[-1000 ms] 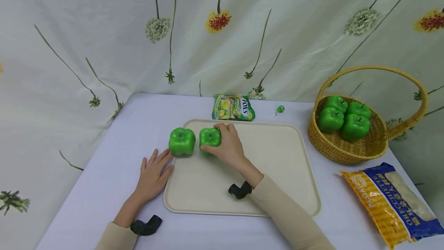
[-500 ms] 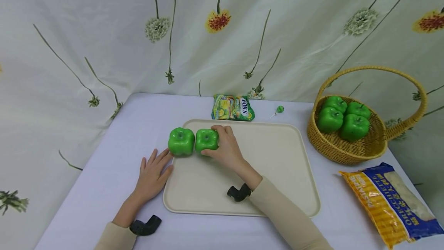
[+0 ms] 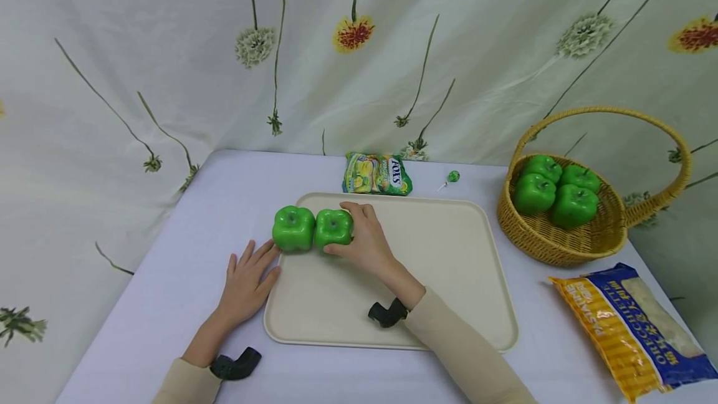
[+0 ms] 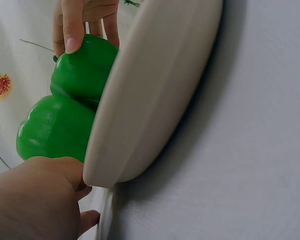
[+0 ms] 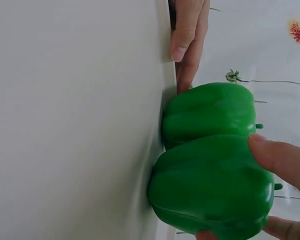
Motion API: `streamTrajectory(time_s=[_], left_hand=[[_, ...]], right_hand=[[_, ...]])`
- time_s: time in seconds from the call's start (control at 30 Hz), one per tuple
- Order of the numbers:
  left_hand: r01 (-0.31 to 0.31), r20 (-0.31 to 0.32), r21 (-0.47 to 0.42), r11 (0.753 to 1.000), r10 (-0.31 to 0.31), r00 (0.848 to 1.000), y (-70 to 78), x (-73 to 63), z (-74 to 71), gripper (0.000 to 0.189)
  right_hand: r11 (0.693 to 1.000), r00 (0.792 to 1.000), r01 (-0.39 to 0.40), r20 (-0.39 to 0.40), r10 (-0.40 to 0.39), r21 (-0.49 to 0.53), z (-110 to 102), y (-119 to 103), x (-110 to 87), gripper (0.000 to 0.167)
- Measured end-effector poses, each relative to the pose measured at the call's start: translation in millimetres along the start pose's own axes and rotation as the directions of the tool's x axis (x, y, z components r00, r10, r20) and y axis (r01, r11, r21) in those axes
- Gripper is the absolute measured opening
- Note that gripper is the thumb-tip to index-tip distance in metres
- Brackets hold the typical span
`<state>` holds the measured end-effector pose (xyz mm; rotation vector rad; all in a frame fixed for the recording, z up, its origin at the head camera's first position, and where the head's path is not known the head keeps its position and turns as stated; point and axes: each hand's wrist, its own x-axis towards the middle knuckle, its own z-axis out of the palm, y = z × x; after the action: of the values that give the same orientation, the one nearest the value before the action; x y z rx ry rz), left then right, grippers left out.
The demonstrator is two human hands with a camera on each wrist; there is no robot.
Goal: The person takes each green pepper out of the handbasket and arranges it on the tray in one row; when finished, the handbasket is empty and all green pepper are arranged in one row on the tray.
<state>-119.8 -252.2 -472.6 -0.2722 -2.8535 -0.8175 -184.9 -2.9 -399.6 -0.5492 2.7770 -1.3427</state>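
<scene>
Two green bell peppers stand side by side at the far left corner of the beige tray (image 3: 415, 279). My right hand (image 3: 366, 240) grips the right bell pepper (image 3: 333, 227) between thumb and fingers, its side against the left bell pepper (image 3: 293, 228). In the right wrist view, the gripped bell pepper (image 5: 212, 185) sits on the tray, stem up. My left hand (image 3: 247, 285) rests with spread fingers at the tray's left edge, its fingertips by the base of the left pepper. The left wrist view shows that hand (image 4: 40, 200) beside the tray's rim (image 4: 97, 150).
A wicker basket (image 3: 552, 251) holding several green peppers stands at the right. Nearer lies a pasta bag (image 3: 634, 329). Behind the tray are a FOX'S candy bag (image 3: 377, 174) and a green lollipop (image 3: 453, 176). A flowered cloth (image 3: 359, 80) hangs behind the table.
My right hand has shifted slightly left with its bell pepper, closing the gap to the left one. The left hand has stayed in place.
</scene>
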Motion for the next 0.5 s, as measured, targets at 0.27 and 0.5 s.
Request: streamTrajectory(time_s=[0.27, 0.5], left_hand=[[-0.001, 0.001, -0.003, 1.000, 0.001, 1.000, 0.0, 0.1, -0.5, 0.048], [-0.009, -0.005, -0.008, 1.000, 0.009, 1.000, -0.1, -0.1, -0.2, 0.048]], right_hand=[[0.999, 0.999, 0.044, 0.011, -0.044, 0.018, -23.9, 1.5, -9.7, 0.085], [0.994, 0.995, 0.096, -0.037, -0.094, 0.047, -62.2, 23.2, -26.6, 0.080]])
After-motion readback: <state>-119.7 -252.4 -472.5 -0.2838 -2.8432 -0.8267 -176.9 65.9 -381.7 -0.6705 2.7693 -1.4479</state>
